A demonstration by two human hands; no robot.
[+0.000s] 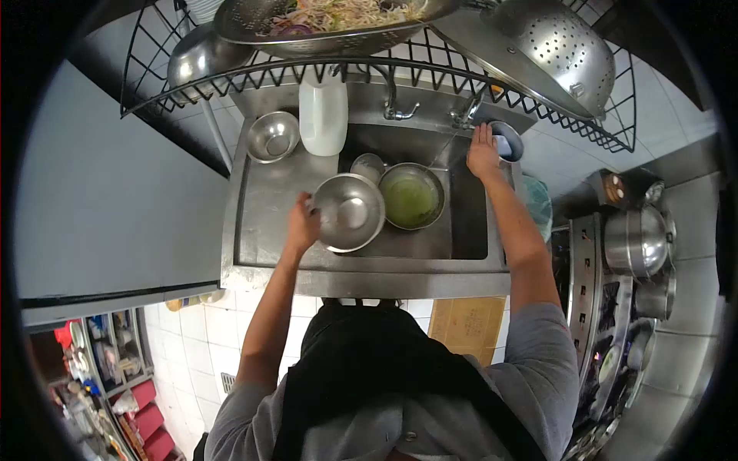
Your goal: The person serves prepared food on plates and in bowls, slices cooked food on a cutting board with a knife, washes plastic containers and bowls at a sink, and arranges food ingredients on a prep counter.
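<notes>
My left hand (pixel 303 224) grips the rim of a shiny steel bowl (pixel 351 213), which is tilted slightly over the left edge of the sink basin (pixel 469 223). The bowl's inside looks bare. Beside it in the basin sits a round metal pot (pixel 414 197) with cloudy green liquid, and a smaller metal cup (pixel 367 167) partly behind the bowl. Reaching to the back right corner, my right hand (pixel 483 154) has its fingers stretched out, beside the tap (pixel 463 117) and a dark round container (pixel 507 141) holding something pale blue. A thin stream of water runs from the tap.
A white plastic jug (pixel 323 115) and another steel bowl (pixel 273 137) stand at the back left. Overhead, a black wire rack (pixel 369 64) carries a colander (pixel 330 38) of shredded vegetables, a lid and another colander (pixel 553 50). On the right is a stove (pixel 592 307) with pots.
</notes>
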